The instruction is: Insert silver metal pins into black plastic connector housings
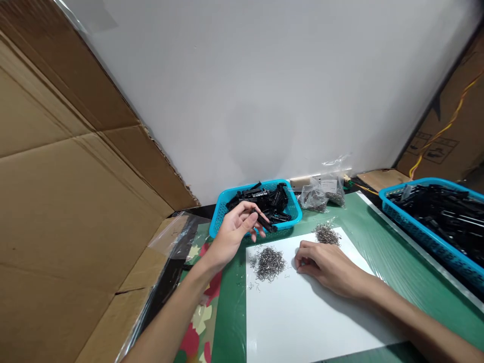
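My left hand grips a slim black plastic part over the front rim of a blue plastic basket that holds many similar black parts. Low over a white sheet, my right hand has thumb and fingers drawn together; whatever sits between the fingertips, if anything, is too small to make out. To the left of that hand lies a pile of small bent metal wire pieces. A second pile of small metal pieces is just behind the right hand.
At the right stands a larger blue basket full of black parts. Clear plastic bags of small pieces rest near the grey wall. Cardboard walls off the left side. Green matting covers the table.
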{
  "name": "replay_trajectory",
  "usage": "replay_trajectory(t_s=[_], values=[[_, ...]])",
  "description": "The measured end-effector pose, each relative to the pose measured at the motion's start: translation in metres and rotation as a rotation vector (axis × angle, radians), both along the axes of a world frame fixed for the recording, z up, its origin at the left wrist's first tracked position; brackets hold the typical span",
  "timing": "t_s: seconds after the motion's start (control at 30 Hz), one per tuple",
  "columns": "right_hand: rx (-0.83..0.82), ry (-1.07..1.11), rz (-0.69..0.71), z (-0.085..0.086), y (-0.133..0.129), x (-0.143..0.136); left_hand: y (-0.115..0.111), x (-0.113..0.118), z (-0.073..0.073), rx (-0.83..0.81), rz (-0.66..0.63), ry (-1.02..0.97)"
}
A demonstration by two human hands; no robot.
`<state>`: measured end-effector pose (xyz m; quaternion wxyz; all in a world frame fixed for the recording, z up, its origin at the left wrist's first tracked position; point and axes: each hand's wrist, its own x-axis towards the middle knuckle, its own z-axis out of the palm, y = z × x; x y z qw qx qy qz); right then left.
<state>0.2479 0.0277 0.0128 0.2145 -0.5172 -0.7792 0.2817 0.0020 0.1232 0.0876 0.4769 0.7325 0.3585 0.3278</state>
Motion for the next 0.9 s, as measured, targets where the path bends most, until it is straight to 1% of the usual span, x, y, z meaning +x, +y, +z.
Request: replay_trajectory(t_s=[0.03,0.07,0.1,0.17,0.23,0.33,0.43,0.57,0.63,0.73,0.8,0.9], values=[[0.003,-0.009,0.012,0.0,-0.001,0.0,-0.012,-0.001,-0.003,-0.065,-0.009,-0.054],[0.004,-0.013,0.02,-0.001,-0.002,0.001,-0.024,-0.001,-0.007,-0.193,-0.015,-0.158],[0.005,-0.009,0.024,-0.002,-0.003,0.001,-0.036,-0.002,-0.011,-0.306,-0.008,-0.249],[-0.001,0.036,0.017,-0.003,-0.004,0.003,-0.057,-0.002,-0.02,-0.467,0.032,-0.361],[-0.021,0.114,0.003,-0.004,-0.006,0.005,-0.073,-0.003,-0.029,-0.542,0.081,-0.403],[-0.075,0.232,0.013,-0.001,-0.009,0.006,-0.091,-0.005,-0.04,-0.648,0.146,-0.456],[-0.115,0.34,0.032,0.003,-0.013,0.001,-0.103,-0.003,-0.046,-0.8,0.128,-0.556],[-0.141,0.459,0.027,0.002,-0.017,-0.009,-0.111,0.002,-0.054,-0.918,0.051,-0.692],[-0.145,0.52,0.018,-0.002,-0.019,-0.013,-0.113,0.002,-0.059,-0.958,0.044,-0.675],[-0.143,0.591,0.003,-0.005,-0.022,-0.017,-0.116,0.001,-0.063,-0.971,0.048,-0.584],[-0.137,0.613,0.007,-0.005,-0.025,-0.019,-0.117,0.001,-0.063,-0.964,0.048,-0.563],[-0.101,0.624,0.022,-0.001,-0.029,-0.021,-0.12,0.002,-0.061,-0.962,0.036,-0.604]])
